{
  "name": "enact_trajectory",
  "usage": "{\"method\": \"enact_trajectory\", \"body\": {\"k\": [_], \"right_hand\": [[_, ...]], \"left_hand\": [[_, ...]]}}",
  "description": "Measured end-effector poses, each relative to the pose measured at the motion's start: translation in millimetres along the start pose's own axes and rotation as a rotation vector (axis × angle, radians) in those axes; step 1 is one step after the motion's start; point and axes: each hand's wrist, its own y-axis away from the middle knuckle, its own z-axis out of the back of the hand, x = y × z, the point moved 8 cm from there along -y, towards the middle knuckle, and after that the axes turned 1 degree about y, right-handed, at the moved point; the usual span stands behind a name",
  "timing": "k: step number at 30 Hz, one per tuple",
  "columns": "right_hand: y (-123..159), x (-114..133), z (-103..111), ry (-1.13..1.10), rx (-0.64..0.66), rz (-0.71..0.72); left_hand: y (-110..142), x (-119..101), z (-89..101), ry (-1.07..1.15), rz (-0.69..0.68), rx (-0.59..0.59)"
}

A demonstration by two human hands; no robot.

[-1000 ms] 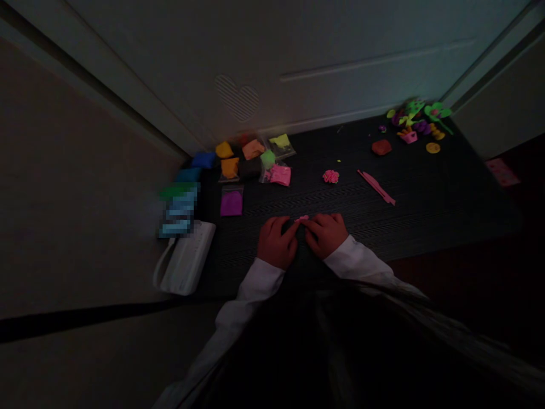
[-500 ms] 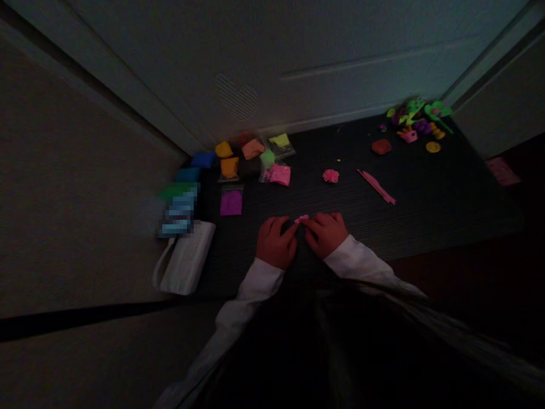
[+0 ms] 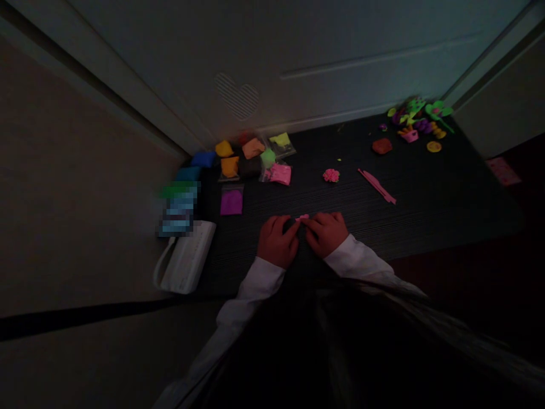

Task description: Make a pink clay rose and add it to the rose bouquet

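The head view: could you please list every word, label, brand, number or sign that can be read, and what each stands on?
No text can be read.
White box: faint marks, too small to read.
Blue item: pixelated, unreadable.
Yellow disc: details too small to make out.
Back panel: a striped heart, not text.

One pink scrap [image 3: 304,217], one pink cluster [image 3: 331,175], one red lump [image 3: 382,146]

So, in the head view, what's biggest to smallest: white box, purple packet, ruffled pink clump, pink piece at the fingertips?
White box
Purple packet
Ruffled pink clump
Pink piece, going by what shows; some may be hidden
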Motion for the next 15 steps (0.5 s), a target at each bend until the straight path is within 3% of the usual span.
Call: {"method": "enact_trajectory", "body": {"k": [15], "right_hand": [[-1.2, -1.1, 1.5, -0.021, -0.007, -0.007]], "left_hand": [[1.0, 0.8, 4.4, 0.006, 0.002, -0.039]]}}
